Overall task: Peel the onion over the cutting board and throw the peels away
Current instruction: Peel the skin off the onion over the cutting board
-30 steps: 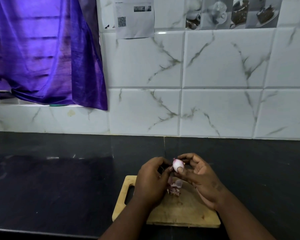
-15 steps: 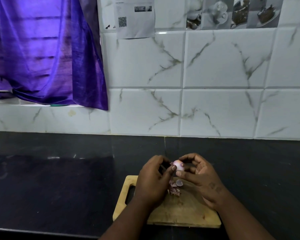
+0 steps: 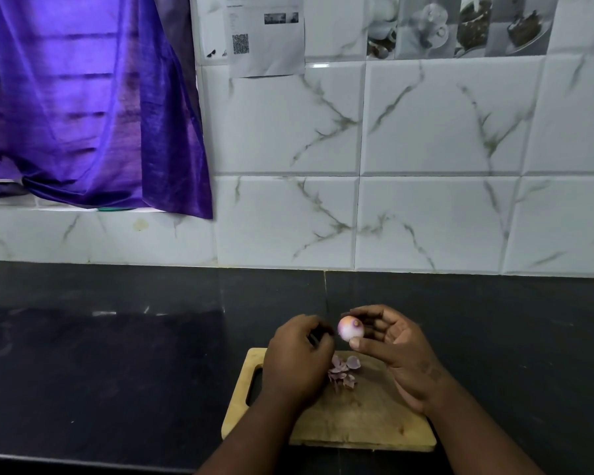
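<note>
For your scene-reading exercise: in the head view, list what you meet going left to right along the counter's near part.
cutting board handle slot → left hand → onion peels → right hand

Small pale-pink onion above cutting board; peels on board.

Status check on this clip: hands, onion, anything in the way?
Right hand pinching small pinkish peeled onion. Left hand curled, off it. Purple peels on wooden cutting board. Nothing obstructing.

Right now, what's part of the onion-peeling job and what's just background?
Job: onion in right hand; left hand; peels; cutting board.
Background: purple curtain; paper sheet on wall; black counter.
</note>
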### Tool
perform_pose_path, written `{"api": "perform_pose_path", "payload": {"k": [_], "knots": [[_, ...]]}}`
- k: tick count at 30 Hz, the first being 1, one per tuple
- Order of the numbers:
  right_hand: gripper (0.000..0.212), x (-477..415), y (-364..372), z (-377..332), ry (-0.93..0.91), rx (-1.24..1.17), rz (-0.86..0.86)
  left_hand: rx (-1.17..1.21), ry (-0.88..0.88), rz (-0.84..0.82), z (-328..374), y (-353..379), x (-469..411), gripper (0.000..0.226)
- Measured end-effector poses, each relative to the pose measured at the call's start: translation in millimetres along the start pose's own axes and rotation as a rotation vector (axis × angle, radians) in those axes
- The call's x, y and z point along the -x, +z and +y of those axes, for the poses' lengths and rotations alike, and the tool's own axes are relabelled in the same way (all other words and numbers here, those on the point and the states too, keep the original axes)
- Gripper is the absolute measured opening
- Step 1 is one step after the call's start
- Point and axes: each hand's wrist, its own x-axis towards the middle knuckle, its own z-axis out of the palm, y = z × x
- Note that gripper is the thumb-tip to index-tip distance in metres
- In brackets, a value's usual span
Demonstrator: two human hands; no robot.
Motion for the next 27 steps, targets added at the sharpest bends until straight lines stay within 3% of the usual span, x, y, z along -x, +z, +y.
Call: {"api": "perform_pose_path", "payload": {"k": [4,27], "knots": [[0.040,0.5,1.9,1.2,-0.004,0.056,0.005,0.112,0.032,0.035,2.9,-0.3,1.5,0.014],[0.042,-0.9,0.9,2.9,0.045,0.027,-0.033,0.210,0.008,-0.010,5.7,-4.6,3.3,0.012]]}}
